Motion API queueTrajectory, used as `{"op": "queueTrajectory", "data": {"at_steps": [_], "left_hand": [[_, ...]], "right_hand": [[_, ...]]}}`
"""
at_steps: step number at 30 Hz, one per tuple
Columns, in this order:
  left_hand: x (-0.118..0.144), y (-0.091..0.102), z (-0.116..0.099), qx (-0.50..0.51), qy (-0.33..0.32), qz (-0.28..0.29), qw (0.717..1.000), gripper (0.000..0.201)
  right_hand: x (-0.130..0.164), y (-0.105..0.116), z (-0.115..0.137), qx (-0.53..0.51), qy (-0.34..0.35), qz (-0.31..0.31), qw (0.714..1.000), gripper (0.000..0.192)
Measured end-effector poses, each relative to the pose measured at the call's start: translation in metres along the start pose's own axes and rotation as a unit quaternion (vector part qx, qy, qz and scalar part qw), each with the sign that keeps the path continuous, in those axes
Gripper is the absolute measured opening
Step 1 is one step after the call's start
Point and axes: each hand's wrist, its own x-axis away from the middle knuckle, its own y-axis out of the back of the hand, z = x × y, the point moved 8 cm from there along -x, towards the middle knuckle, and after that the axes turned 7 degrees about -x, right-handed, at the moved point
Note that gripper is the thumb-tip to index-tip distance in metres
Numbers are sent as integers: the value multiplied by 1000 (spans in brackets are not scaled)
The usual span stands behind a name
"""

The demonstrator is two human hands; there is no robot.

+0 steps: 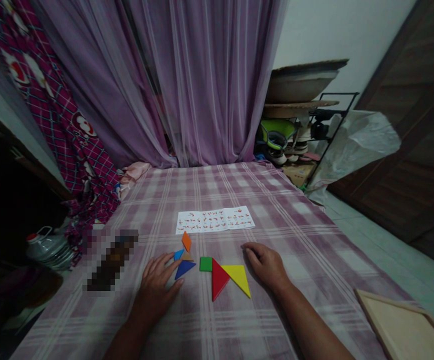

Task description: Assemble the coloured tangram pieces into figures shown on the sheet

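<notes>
Coloured tangram pieces lie on a purple checked cloth (239,320). My left hand (159,285) rests flat with fingers apart, its fingertips touching a dark blue triangle (184,268). Just beyond that sit a small tan triangle (187,257), a light blue piece (178,254) and an orange piece (186,241). To the right lie a green square (205,264), a red triangle (219,278) and a yellow triangle (239,276). My right hand (266,263) lies loosely curled on the cloth beside the yellow triangle, holding nothing.
A white sheet printed with small figures (214,219) lies beyond the pieces. A wooden tray (404,327) sits at the near right corner. A blurred dark object (110,265) lies at the left. Purple curtains (187,80) hang behind; a cluttered rack (303,125) stands at the back right.
</notes>
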Motion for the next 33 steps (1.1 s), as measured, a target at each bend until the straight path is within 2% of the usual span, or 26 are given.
{"op": "queueTrajectory", "data": {"at_steps": [4,7,12,18,24,33], "left_hand": [[-7,-6,-8,-9,-23,14,1000,41],[-13,-9,-12,-10,-15,26,1000,38],[-15,-3,-6,-18,14,9,1000,36],[-8,-2,2,-18,19,-5,1000,35],[-6,-1,7,-9,30,6,999,28],[-8,2,7,4,55,21,998,34]], "right_hand": [[0,0,0,-2,3,-4,1000,36],[0,0,0,-5,7,-8,1000,35],[1,1,0,-9,9,-16,1000,34],[1,2,2,-8,7,-13,1000,33],[1,2,2,-8,6,-9,1000,35],[2,3,1,-8,9,-17,1000,34]]}}
